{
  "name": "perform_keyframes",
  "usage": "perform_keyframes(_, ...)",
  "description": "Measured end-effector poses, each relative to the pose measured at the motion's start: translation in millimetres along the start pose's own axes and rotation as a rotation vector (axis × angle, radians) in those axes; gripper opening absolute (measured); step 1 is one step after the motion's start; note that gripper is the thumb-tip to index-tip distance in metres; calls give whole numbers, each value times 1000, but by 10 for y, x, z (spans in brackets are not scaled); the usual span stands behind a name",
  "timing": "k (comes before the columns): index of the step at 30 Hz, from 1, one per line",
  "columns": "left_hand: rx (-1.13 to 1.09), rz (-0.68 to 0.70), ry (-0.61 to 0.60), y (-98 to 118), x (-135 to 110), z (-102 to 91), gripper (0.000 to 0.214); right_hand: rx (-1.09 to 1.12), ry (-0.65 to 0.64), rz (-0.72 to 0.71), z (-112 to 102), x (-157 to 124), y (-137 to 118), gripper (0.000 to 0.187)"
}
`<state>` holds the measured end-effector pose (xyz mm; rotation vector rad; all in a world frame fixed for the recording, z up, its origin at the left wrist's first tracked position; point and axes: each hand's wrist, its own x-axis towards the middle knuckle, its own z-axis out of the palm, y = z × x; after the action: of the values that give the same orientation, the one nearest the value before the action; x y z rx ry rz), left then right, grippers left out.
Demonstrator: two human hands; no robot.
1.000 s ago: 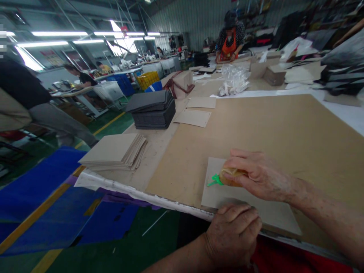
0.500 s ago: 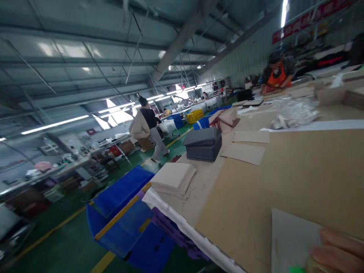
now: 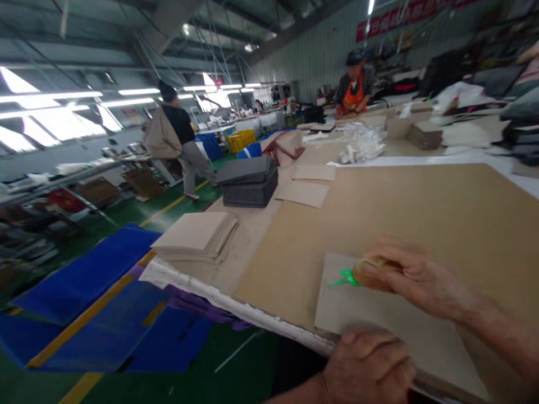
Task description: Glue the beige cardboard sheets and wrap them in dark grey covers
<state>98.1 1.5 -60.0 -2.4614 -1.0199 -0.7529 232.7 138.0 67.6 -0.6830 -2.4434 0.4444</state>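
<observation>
My right hand (image 3: 400, 272) is closed round a brownish squeeze bottle (image 3: 376, 272) with a bright green nozzle (image 3: 345, 278). The bottle lies tilted over a beige-grey sheet (image 3: 408, 320), its nozzle pointing left, near the sheet's upper left corner. Whether the tip touches the surface I cannot tell. At the table's near edge, my left hand (image 3: 370, 365) presses on the near side of the same sheet. Its fingers are bent and close together, and their tips are hidden.
On the table (image 3: 404, 213) stand a stack of beige sheets (image 3: 197, 235) and a dark grey stack (image 3: 248, 182). Two loose sheets (image 3: 303, 193) lie beyond, near crumpled clear plastic (image 3: 362, 143). Blue bins (image 3: 105, 314) sit left. One person (image 3: 356, 90) works opposite; another (image 3: 179, 134) walks by.
The view has swung right and down. My right hand and the bottle now show fully, and my left hand has come into view on the sheet. The walking person has moved along.
</observation>
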Motion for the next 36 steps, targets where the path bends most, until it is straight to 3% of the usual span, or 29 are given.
perform_keyframes(2,-130,-82,89,7,-17,-22,26,2,-49,41,-9,37,45,31)
perform_keyframes(6,-171,-109,129,9,8,-126,26,-12,-82,39,14,96,106,29)
perform_keyframes(15,-169,-106,116,19,-20,-62,28,-167,21,29,79,292,253,29)
perform_keyframes(21,-214,-130,200,11,28,-107,27,-180,23,64,71,344,277,28)
perform_keyframes(36,-236,-154,125,8,64,-227,30,-293,-56,143,-370,141,346,25)
